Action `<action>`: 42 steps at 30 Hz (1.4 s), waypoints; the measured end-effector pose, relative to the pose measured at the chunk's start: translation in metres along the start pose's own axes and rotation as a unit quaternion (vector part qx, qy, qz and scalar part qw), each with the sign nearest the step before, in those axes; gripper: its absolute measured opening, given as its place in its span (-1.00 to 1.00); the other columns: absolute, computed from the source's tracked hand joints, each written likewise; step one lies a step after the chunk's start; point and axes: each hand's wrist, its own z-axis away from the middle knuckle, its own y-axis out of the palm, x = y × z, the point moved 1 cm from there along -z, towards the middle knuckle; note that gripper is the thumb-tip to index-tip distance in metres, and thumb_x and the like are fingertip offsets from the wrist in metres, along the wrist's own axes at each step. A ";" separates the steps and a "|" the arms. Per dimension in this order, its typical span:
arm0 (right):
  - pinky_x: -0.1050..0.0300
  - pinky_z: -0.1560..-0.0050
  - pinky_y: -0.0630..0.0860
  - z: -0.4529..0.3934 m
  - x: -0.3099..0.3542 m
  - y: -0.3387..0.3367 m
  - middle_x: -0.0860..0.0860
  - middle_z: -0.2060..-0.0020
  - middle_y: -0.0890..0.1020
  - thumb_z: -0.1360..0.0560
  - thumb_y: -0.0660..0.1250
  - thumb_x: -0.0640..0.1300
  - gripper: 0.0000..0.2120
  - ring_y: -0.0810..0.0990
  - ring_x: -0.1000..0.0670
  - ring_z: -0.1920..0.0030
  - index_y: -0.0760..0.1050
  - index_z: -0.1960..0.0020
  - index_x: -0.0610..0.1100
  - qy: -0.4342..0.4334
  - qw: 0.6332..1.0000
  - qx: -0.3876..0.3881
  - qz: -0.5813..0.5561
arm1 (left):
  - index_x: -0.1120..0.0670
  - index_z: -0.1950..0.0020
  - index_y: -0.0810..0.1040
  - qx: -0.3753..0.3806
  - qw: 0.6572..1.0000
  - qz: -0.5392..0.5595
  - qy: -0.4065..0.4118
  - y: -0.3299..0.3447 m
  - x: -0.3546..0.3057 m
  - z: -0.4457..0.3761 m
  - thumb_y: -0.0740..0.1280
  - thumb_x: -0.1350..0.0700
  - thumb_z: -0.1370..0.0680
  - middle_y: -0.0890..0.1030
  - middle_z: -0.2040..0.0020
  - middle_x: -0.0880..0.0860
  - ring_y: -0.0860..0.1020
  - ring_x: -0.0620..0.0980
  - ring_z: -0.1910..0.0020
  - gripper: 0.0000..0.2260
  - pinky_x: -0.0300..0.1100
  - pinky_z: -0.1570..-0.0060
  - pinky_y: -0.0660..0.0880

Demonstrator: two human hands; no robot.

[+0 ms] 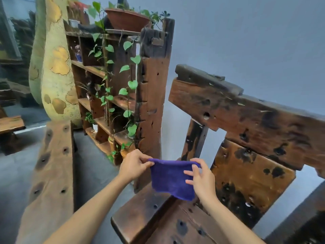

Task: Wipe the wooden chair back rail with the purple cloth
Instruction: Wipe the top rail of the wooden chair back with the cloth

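Both top corners of the purple cloth (pixel 171 178) are pinched, one in my left hand (pixel 134 165), one in my right hand (pixel 200 178). It hangs above the chair seat (pixel 140 217), below the back rail (pixel 246 117), untouched. Right of the cloth, the rail runs out of frame.

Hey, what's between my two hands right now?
In the head view, the purple cloth stretches between the left hand and right hand, each pinching a top corner above the chair seat.
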 end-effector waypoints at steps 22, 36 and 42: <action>0.30 -0.37 0.33 -0.340 0.159 0.025 -0.12 -0.23 0.47 -0.66 0.17 -0.40 -0.71 0.46 0.11 -0.24 0.46 -0.24 -0.08 -0.341 0.856 -0.383 0.063 | -0.11 0.01 0.72 -0.171 0.924 0.129 0.315 -0.057 -0.098 -0.432 0.44 0.09 -0.51 0.53 0.27 -0.15 0.55 -0.08 0.29 -0.88 -0.33 0.19 0.44; -0.14 -0.63 0.15 -0.600 0.238 0.071 -0.07 -0.69 0.00 -0.66 -0.02 0.35 -0.44 0.22 -0.12 -0.62 0.24 -0.60 0.21 -0.103 0.933 -0.063 0.340 | 0.07 0.02 0.74 -0.056 0.956 0.198 0.207 -0.073 -0.100 -0.653 0.38 0.00 -0.56 0.71 0.16 0.02 0.63 -0.06 0.17 -0.81 -0.14 0.10 0.58; -0.06 -0.64 0.13 -0.628 0.235 0.086 0.17 -0.56 0.39 -0.44 0.07 0.61 -0.17 0.41 0.07 -0.52 0.34 -0.57 0.18 -0.049 0.938 0.108 0.325 | 0.07 -0.01 0.64 0.108 0.933 0.343 0.011 -0.008 -0.024 -0.700 0.03 -0.15 -0.69 0.61 -0.04 0.06 0.51 -0.04 0.05 -0.54 -0.02 -0.09 0.51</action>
